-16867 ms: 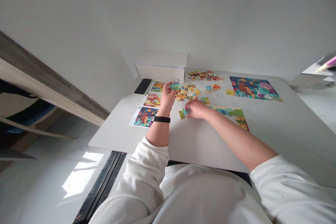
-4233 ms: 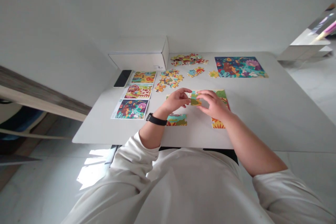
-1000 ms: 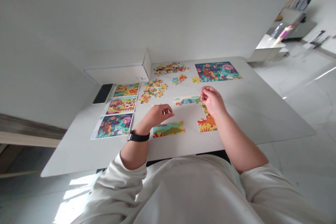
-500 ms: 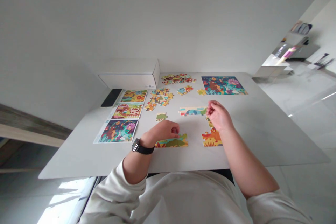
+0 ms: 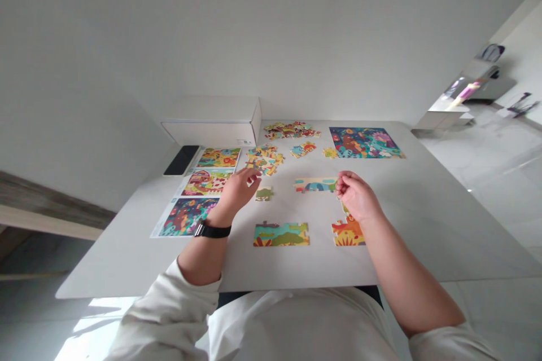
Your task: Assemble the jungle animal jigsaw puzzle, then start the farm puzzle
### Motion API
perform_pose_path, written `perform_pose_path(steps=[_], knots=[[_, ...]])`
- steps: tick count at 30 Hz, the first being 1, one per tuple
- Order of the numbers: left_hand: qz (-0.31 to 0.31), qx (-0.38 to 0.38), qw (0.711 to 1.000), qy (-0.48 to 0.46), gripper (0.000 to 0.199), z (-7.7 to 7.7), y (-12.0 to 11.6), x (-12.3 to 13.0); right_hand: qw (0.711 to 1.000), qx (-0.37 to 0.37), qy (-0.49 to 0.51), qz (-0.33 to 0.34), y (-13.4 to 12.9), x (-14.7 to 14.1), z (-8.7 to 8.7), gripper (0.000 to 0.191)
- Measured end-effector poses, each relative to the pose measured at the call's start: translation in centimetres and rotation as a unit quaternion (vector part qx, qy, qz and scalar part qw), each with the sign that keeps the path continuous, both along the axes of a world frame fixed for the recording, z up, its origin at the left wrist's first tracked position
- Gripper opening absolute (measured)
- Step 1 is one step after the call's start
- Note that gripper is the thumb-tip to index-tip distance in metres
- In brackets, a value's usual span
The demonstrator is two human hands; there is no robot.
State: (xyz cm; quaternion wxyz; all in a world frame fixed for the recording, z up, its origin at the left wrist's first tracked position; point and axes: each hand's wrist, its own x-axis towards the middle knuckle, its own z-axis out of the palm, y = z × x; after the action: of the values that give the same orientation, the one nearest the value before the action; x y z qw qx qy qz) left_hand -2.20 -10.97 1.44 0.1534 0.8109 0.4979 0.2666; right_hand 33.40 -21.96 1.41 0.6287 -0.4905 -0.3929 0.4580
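My left hand hovers with its fingers apart, just next to a heap of loose jigsaw pieces, and holds nothing. A small green puzzle piece lies just beyond its wrist side. My right hand is curled closed at the end of a joined strip of pieces, and no piece shows in its fingers. Below it sits a joined orange section. A wider joined section lies apart from both hands. A finished jungle puzzle lies far ahead.
Loose pieces lie in a heap and a small cluster on the white table. Several printed picture sheets lie along its left side. Behind them are a white box and a black phone.
My left hand has moved off the wide joined section, forward to the loose heap. My right hand stays by the strip. The view has shifted slightly.
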Motion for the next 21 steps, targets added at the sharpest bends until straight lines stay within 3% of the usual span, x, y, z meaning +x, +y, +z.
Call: perform_pose_path(steps=[5,10,16,21], knots=[[0.048,0.052,0.997,0.017,0.022,-2.0,0.9,-1.2,0.999,-0.035,-0.014,0.007,-0.1,-0.7,-0.5,0.028],[0.082,0.059,0.994,0.033,0.024,-2.8,0.9,-1.0,0.981,-0.049,-0.184,0.035,-0.4,-0.3,0.3,0.033],[0.073,0.052,0.995,0.029,0.025,-3.3,0.9,-0.8,0.905,-0.031,-0.412,0.097,1.5,3.0,2.3,0.027],[0.067,0.055,0.996,0.013,0.028,-3.5,0.9,-0.5,0.806,-0.088,-0.580,0.073,7.5,7.5,2.9,0.014]])
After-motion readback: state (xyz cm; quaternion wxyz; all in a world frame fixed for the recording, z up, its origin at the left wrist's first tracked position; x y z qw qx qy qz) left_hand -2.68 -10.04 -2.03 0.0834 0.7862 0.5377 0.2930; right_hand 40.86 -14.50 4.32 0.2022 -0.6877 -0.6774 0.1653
